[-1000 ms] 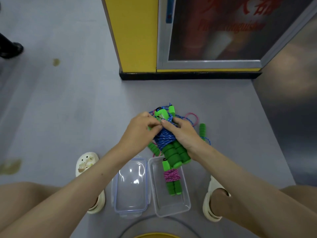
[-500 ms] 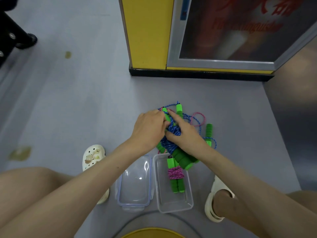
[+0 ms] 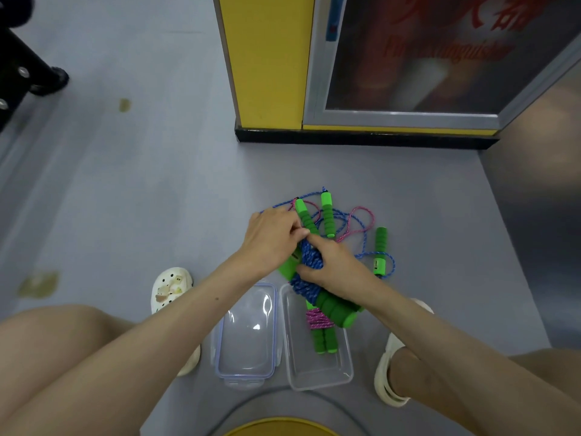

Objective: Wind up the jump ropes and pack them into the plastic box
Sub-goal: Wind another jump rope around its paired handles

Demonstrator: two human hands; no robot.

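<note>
Braided blue rope bundle, ribbed foam handles, tight in left hand and right hand.

Lid left of box, wound rope inside, loose ropes behind box

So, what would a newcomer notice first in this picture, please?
At the centre the left hand and right hand grip a blue rope bundle with green handles, over the far end of the clear box. A pink rope already lies in that box, its lid beside it, and loose ropes tangle on the floor beyond.
</note>
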